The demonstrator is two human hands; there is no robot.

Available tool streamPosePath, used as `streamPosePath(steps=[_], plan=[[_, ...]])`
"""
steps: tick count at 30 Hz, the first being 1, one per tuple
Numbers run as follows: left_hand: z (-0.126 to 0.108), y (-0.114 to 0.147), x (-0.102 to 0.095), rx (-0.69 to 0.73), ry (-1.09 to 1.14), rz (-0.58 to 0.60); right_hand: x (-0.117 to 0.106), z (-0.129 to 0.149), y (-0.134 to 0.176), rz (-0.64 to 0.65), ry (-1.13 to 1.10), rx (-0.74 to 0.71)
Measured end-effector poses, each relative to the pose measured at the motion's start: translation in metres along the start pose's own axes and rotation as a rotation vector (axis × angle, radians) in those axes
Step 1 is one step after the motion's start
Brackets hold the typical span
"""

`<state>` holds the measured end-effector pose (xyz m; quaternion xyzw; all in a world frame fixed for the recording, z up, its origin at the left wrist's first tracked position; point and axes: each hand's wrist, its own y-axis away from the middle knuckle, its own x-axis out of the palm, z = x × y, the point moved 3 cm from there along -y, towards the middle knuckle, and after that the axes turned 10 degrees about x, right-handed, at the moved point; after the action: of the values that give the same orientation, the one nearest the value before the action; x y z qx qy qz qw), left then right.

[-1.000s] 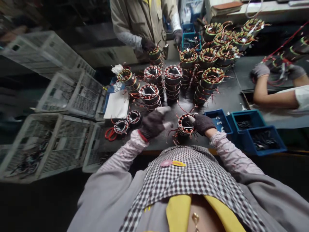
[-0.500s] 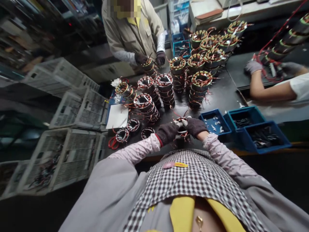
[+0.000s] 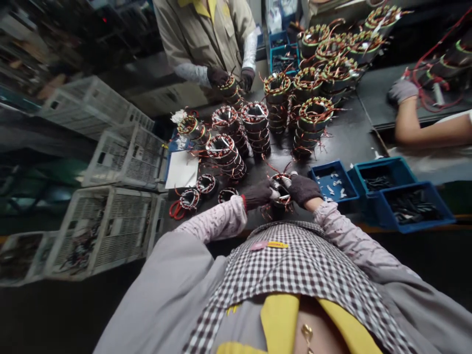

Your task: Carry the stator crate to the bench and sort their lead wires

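A dark, smooth workbench (image 3: 346,137) carries nearly everything here. Off its left edge stand three pale wire-mesh crates (image 3: 106,231), boxy and open-gridded, the nearest with tangled wire inside. Along the bench's right near edge sit three blue plastic bins (image 3: 387,189), rectangular and shallow: one holds small white bits, two hold dark pieces.

Across the middle and toward the far edge rise stacks of wound stators (image 3: 254,125), ring-shaped metal cores laced with copper-coloured coil and red leads; at least eight stacks show, more crowding the far right corner. A flat white sheet (image 3: 182,169) lies near the left edge, and beside it three single low rings (image 3: 206,184) rest on the bench.

At the near edge, just in front of the checked apron, lies one stator (image 3: 282,192) with loose red wires splaying out. The left hand (image 3: 258,194), in a dark knitted glove with a red cuff, closes its fingers on the ring's left side; the right hand (image 3: 302,189), gloved likewise, curls over the right rim, pinching something small and pale at the top that is too small to identify.

A co-worker's gloved hands (image 3: 230,78) hold another stator at the far edge; another person's bare forearm (image 3: 424,125) rests at the right edge.
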<state>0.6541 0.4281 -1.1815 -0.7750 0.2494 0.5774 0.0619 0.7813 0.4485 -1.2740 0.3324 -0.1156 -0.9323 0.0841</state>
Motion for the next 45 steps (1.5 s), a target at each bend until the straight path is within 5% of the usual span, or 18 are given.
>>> streamPosePath(steps=[5, 7, 10, 13, 15, 19, 25, 29, 31, 36, 39, 45], plan=[[0.035, 0.022, -0.031, -0.217, 0.633, -0.113, 0.003, 0.003, -0.004, -0.005, -0.003, -0.003], [0.045, 0.036, -0.049, -0.224, 0.598, -0.217, 0.006, 0.002, -0.005, -0.006, 0.004, 0.009], [0.041, 0.050, -0.060, -0.104, 0.238, -0.299, 0.006, 0.002, 0.000, -0.110, 0.046, -0.075], [0.022, 0.050, -0.044, 0.033, -0.260, -0.102, 0.006, 0.003, 0.007, -0.245, 0.050, -0.247], [0.011, 0.043, -0.031, 0.069, -0.524, 0.075, 0.010, 0.003, 0.007, -0.225, 0.013, -0.271], [-0.004, 0.024, -0.017, 0.155, -0.707, 0.311, 0.020, 0.004, 0.003, -0.186, -0.020, -0.222], [-0.015, 0.020, -0.033, -0.098, -0.022, 0.082, 0.026, 0.009, 0.008, -0.214, 0.005, -0.177], [-0.017, 0.026, -0.060, -0.089, 0.447, -0.141, 0.024, 0.006, 0.009, -0.200, -0.107, -0.214], [-0.015, 0.028, -0.061, -0.079, 0.584, -0.130, 0.017, 0.000, 0.015, -0.225, -0.278, -0.288], [-0.008, 0.023, -0.029, -0.037, 0.709, 0.041, -0.009, -0.009, 0.035, -0.100, -0.810, -0.537], [-0.004, 0.015, -0.017, -0.013, 0.707, 0.060, -0.017, -0.008, 0.038, -0.027, -0.833, -0.616], [-0.006, 0.012, -0.005, 0.083, 0.370, 0.188, -0.006, -0.024, 0.043, -0.166, -0.633, -0.536]])
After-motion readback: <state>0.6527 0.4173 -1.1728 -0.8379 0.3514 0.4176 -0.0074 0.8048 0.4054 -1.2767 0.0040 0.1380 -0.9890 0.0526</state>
